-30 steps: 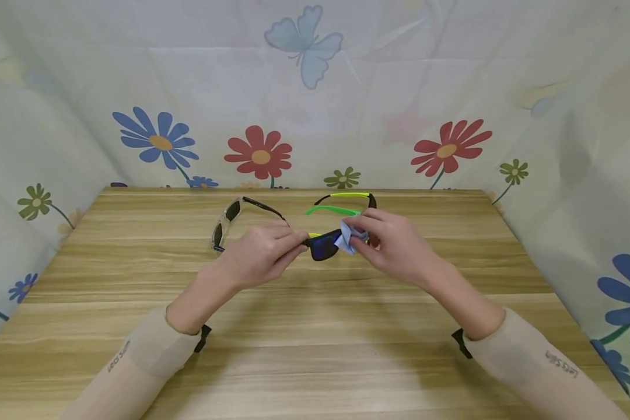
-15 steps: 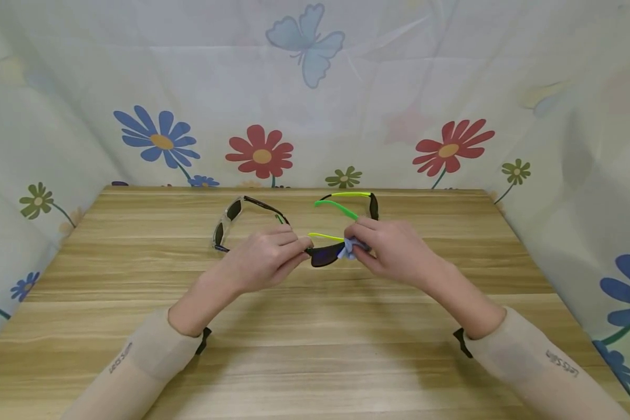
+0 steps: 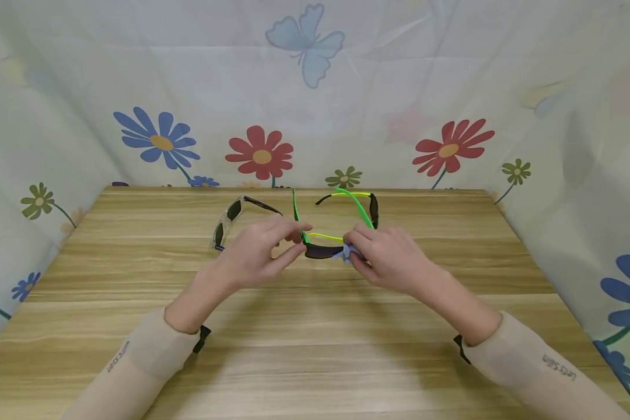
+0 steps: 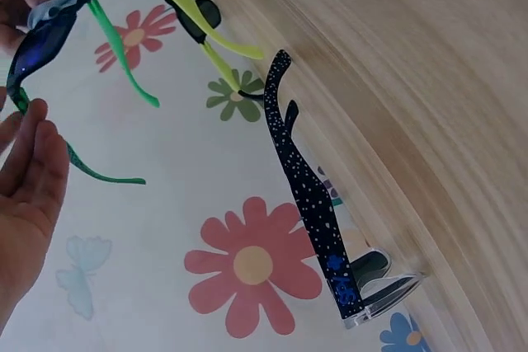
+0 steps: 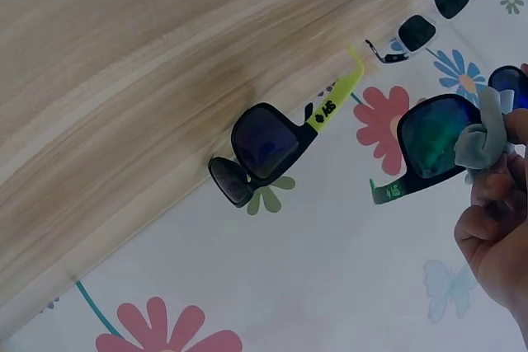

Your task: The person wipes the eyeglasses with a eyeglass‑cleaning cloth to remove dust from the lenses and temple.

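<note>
Two hands, three pairs of sunglasses and one cloth are present. The green-temple sunglasses [image 5: 433,147] are raised between the left hand [image 3: 259,252] and the right hand [image 3: 394,255]. This pair has a black frame, two dark lenses with blue-to-green reflections, and two bright green temples, unfolded and directed away from the person; one temple bears a small printed mark near its hinge. The right hand pinches the light blue cloth [image 5: 481,139] at the middle of the frame, between the lenses. The left hand has thumb and fingers about the opposite hinge corner; whether they press on it cannot be told. The yellow-temple sunglasses [image 5: 266,146] stand unfolded on the wooden table [image 3: 315,350], beyond the right hand. The clear-framed sunglasses [image 4: 312,204], with speckled black temples, stand unfolded beyond the left hand.
</note>
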A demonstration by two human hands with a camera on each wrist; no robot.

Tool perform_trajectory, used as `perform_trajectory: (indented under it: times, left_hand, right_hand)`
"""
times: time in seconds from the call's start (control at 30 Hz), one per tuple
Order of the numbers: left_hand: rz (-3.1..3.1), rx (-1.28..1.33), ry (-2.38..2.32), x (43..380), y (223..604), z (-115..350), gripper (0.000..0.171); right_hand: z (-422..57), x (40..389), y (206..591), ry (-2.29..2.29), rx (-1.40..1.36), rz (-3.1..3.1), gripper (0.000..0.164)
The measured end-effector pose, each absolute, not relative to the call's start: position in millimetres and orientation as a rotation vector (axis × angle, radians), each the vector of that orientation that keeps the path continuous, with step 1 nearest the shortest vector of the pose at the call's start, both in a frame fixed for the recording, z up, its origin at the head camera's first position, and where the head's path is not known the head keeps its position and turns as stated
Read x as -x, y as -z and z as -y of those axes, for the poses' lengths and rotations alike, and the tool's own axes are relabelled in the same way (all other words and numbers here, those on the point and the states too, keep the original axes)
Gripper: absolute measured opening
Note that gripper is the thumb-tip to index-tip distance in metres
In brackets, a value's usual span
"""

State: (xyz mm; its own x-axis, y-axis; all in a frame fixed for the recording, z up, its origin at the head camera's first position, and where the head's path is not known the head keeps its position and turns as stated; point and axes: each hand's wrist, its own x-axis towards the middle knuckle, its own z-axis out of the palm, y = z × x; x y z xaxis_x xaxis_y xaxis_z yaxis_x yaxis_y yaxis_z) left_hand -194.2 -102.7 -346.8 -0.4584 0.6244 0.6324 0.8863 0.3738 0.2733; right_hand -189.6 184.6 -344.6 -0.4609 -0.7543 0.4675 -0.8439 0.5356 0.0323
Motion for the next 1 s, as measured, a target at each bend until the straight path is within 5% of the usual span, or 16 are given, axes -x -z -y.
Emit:
perform_trajectory:
  times: [0.2,1.0]
  left_hand:
    - [2.373,1.02,0.902,193.5,344.7,101.5,0.01]
    - [2.676,0.651,1.611,194.9,351.2,93.5,0.016]
  right_hand:
    - [-183.8,186.5,349.8,-0.254,-1.268,2.33,0.017]
    - [-168.4,176.0,369.0,-0.167,-1.155,2.296,0.014]
